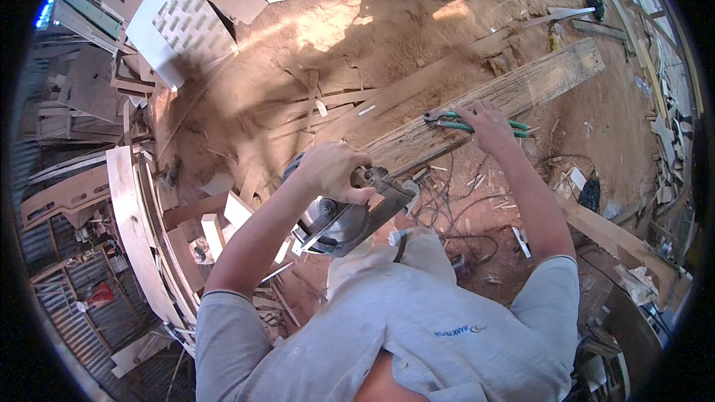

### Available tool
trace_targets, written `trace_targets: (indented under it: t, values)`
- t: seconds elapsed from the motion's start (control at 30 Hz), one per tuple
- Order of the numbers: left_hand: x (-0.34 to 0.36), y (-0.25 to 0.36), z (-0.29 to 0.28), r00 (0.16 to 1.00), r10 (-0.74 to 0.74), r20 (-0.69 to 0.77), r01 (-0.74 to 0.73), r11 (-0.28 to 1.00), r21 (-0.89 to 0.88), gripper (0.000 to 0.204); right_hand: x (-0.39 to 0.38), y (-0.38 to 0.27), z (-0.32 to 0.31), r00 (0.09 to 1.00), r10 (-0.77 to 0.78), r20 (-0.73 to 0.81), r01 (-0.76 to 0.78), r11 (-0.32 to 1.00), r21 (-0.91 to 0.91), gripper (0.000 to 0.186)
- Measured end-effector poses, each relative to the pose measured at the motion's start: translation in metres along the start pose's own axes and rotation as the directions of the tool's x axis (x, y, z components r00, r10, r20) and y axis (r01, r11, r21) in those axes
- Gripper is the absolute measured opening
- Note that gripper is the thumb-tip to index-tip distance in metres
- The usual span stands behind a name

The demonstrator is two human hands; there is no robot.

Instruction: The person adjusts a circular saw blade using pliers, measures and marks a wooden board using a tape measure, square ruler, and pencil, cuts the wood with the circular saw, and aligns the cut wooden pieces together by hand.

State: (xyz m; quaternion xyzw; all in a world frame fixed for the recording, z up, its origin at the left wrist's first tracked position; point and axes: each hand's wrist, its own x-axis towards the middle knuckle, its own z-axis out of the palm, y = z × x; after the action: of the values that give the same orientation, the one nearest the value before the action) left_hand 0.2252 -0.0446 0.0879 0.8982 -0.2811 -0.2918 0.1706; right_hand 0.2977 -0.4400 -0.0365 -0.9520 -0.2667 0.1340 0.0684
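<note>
My left hand (333, 169) is closed around a part of a circular saw (354, 223). The saw is tilted over the near end of a long plank, close to my lap, and its round metal blade (322, 212) faces up and to the left. My right hand (488, 128) is closed over the green handles of a pair of pliers (448, 120). The pliers' dark jaws point left, just above the rough wooden plank (514, 89). Whether they touch the plank I cannot tell.
Loose cables (477, 234) and wood scraps lie on the reddish sawdust floor (290, 37) right of the saw. Curved boards (138, 231) stand at the left. Panels (197, 26) lean at the far left. Another board (618, 242) runs along the right.
</note>
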Motion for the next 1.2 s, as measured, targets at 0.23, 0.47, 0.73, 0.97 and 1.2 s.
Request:
trace_targets:
  t: [0.23, 0.47, 0.73, 0.97, 1.2]
  values:
    - [-0.001, -0.002, 0.002, 1.000, -0.027, 0.006, 0.027, 0.999, -0.029, 0.062, -0.004, -0.015, 0.004, 0.998, 0.004, -0.064, -0.004, 1.000, 0.006, 0.063]
    - [-0.002, -0.006, 0.009, 0.995, 0.038, -0.087, -0.039, 0.999, -0.014, 0.065, 0.026, -0.139, -0.025, 0.951, -0.230, 0.207, -0.047, 0.553, 0.832, 0.036]
    - [-0.004, -0.001, 0.006, 0.995, 0.020, -0.097, -0.018, 1.000, 0.019, 0.064, 0.039, -0.148, -0.014, 0.896, -0.270, 0.353, -0.251, 0.348, 0.903, 0.023]
    - [-0.004, 0.000, 0.000, 0.998, 0.002, -0.064, -0.002, 1.000, 0.010, 0.066, 0.033, -0.140, 0.004, 0.945, -0.183, 0.272, -0.181, 0.398, 0.899, 0.015]
    - [-0.012, 0.015, -0.012, 0.996, -0.074, -0.056, 0.074, 0.997, 0.002, 0.066, 0.019, -0.140, 0.015, 0.971, -0.158, 0.179, -0.132, 0.270, 0.954, 0.019]
